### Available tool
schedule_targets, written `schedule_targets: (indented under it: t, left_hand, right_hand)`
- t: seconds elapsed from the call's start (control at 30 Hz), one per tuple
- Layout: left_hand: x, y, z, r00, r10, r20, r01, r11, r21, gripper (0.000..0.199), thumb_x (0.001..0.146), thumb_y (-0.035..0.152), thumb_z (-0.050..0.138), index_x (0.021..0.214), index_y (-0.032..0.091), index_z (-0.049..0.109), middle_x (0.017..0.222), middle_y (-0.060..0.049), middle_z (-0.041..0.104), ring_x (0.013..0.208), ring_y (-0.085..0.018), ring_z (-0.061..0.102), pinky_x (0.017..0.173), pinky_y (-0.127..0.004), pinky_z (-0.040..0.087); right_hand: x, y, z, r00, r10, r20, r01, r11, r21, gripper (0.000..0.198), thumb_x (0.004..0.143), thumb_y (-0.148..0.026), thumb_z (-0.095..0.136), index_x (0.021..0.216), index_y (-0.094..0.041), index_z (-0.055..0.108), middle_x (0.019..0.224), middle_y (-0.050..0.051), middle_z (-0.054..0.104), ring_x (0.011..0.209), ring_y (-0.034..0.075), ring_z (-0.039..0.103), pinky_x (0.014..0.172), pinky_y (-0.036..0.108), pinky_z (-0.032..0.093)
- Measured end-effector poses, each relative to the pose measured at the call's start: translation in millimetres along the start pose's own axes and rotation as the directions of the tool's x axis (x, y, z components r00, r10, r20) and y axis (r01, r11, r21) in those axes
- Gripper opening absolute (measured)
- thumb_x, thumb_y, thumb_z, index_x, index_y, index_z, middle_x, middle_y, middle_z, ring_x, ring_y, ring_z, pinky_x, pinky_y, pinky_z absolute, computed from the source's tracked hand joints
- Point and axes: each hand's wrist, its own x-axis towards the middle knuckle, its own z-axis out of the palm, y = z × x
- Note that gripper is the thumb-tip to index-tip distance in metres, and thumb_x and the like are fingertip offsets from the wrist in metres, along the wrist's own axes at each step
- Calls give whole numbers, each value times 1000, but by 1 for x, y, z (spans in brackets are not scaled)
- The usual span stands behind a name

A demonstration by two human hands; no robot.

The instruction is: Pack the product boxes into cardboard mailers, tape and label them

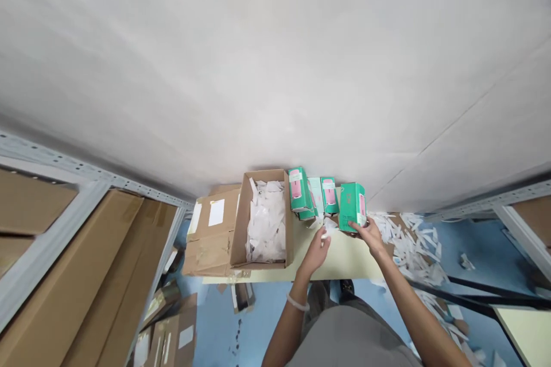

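My right hand (371,235) is closed on the lower edge of a green box (348,209) with a pink picture on its side, tilted above the table. My left hand (316,251) is beside it to the left, fingers pinched on a crumpled white scrap (330,226); whether that is paper or plastic I cannot tell. Behind the hands, near the wall, stand more green boxes: one at the left (298,190) leaning by the carton, and another at the right (329,194). Between them lies a pale green piece (315,190).
An open carton (289,229) full of white packets stands left on the pale table (344,266), beside flattened or stacked cardboard (210,246). White scraps (413,241) heap up at the right. Metal shelving (166,241) with long cartons borders the left; a wall (275,69) rises behind.
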Motion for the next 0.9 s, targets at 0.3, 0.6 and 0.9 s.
schedule_targets:
  t: [0.3, 0.6, 0.9]
  left_hand:
    - [30, 81, 21, 978, 167, 124, -135, 964, -229, 71, 96, 61, 37, 157, 31, 18, 165, 3, 14, 152, -20, 12, 125, -40, 15]
    - [11, 79, 47, 975, 146, 167, -109, 971, -212, 66, 96, 57, 40, 155, 31, 23, 160, -1, 31, 151, -21, 17, 124, -42, 20]
    - [-20, 110, 129, 866, 320, 385, -245, 941, -233, 72, 94, 64, 40, 154, 27, 24, 153, -5, 43, 150, -19, 21, 124, -40, 20]
  right_hand:
    - [-85, -47, -13, 960, -259, 110, 230, 947, 224, 85, 69, -44, 77, 145, -25, 44, 141, 9, 56, 124, 32, 58, 100, 46, 52]
    - [-106, -22, -28, 956, -295, 13, 285, 934, 213, 86, 74, -48, 73, 151, -30, 37, 143, 5, 55, 135, 32, 48, 112, 53, 39]
    - [-155, -7, -107, 927, -323, -190, 365, 894, 261, 91, 75, -46, 73, 154, -30, 31, 153, 4, 43, 139, 30, 43, 115, 51, 35]
